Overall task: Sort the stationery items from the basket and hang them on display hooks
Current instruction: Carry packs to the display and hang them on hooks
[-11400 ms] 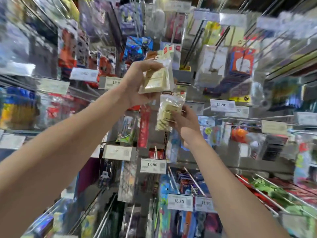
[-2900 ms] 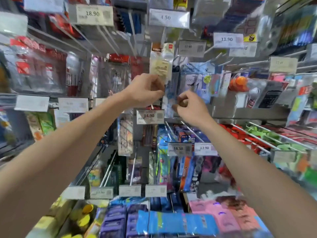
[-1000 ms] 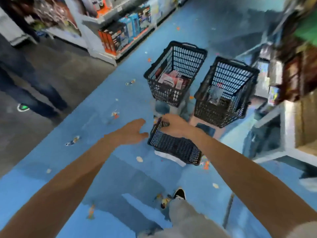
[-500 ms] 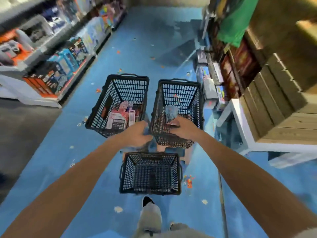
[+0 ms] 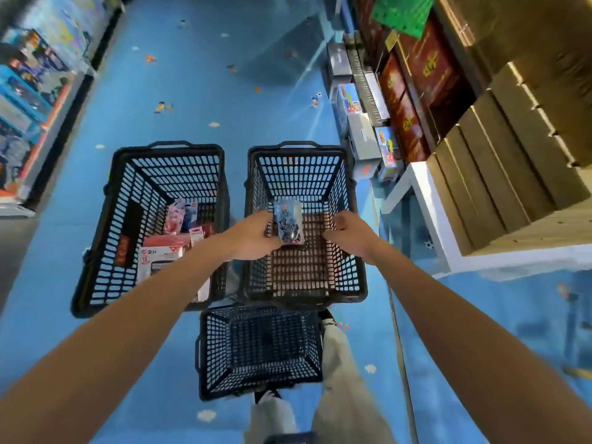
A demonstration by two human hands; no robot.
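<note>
Three black mesh baskets stand on the blue floor. Over the right basket (image 5: 347, 219), my left hand (image 5: 253, 237) holds a blue-and-white stationery packet (image 5: 288, 224) by its left edge. A little to the right of the packet is my right hand (image 5: 347, 232), fingers loosely curled and holding nothing. The left basket (image 5: 109, 225) contains several red and pink packaged items (image 5: 174, 248). The smaller near basket (image 5: 259, 350) shows only its mesh bottom.
Shelves with boxed goods (image 5: 28, 100) line the left of the aisle. On the right are stacked brown cartons (image 5: 512, 149) on a white platform (image 5: 429, 219) and more boxes (image 5: 368, 123) on the floor. My legs (image 5: 323, 395) stand just behind the near basket.
I have leaned closer over the baskets. The packet that lay in the right basket under my right hand is now in my left hand, and my right hand has drawn off to the right.
</note>
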